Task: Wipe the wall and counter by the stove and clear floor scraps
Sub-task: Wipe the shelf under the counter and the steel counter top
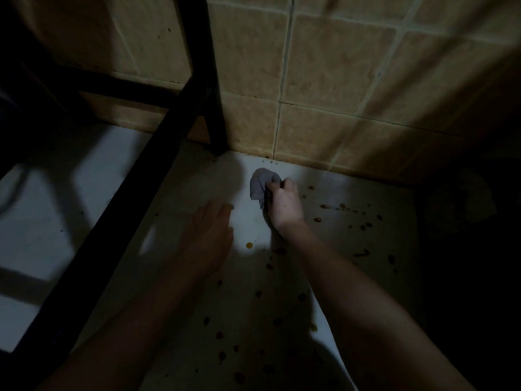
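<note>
My right hand (284, 204) grips a crumpled grey cloth (260, 183) and holds it down on the white floor (332, 193), close to the foot of the tan tiled wall (324, 80). My left hand (210, 235) lies flat on the floor to the left of the cloth, fingers straight and holding nothing. Several brown stains and scraps (324, 207) dot the floor to the right of the cloth and nearer me. An orange drop (249, 245) sits between my two hands.
A black metal frame (203, 80) with a vertical leg and a diagonal bar stands at the left, its foot in the corner by the wall. The scene is dim, and the right side (465, 221) is too dark to make out.
</note>
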Action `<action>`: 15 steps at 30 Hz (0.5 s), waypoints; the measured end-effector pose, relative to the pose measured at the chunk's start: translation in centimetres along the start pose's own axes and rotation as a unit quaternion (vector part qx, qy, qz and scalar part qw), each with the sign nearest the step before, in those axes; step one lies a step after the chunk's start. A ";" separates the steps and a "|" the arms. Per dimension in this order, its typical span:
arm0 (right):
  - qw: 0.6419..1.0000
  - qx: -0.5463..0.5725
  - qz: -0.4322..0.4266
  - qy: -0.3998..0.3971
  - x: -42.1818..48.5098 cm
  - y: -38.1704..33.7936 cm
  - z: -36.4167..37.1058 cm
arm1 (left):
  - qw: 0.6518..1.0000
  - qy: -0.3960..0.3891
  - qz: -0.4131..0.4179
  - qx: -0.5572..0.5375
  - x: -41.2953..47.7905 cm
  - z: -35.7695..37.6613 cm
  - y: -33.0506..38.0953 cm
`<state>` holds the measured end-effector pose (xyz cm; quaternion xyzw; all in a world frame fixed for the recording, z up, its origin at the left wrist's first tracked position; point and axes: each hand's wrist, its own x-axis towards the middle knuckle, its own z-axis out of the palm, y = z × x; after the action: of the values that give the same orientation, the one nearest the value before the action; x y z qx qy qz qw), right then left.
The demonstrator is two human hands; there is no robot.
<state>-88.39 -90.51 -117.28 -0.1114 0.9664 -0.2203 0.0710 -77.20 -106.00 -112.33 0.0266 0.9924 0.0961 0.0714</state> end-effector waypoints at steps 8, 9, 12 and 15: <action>0.992 -0.055 0.104 0.054 -0.2 5.1 -2.3 | 1.000 0.019 0.014 -0.005 0.4 0.3 0.8; 0.989 -0.050 0.127 0.064 -0.6 6.6 -2.6 | 1.000 0.019 0.018 -0.006 0.3 0.4 0.9; 0.977 -0.007 0.195 0.088 -1.1 10.0 -3.5 | 0.999 0.021 0.019 -0.045 0.0 0.7 1.5; 0.976 0.021 0.200 0.086 -0.9 10.1 -3.2 | 0.999 0.028 0.010 -0.043 0.5 1.0 1.0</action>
<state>-89.96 -80.12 -118.74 0.1049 0.9668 -0.2307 0.0322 -77.52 -104.85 -113.14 0.0303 0.9887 0.1404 0.0436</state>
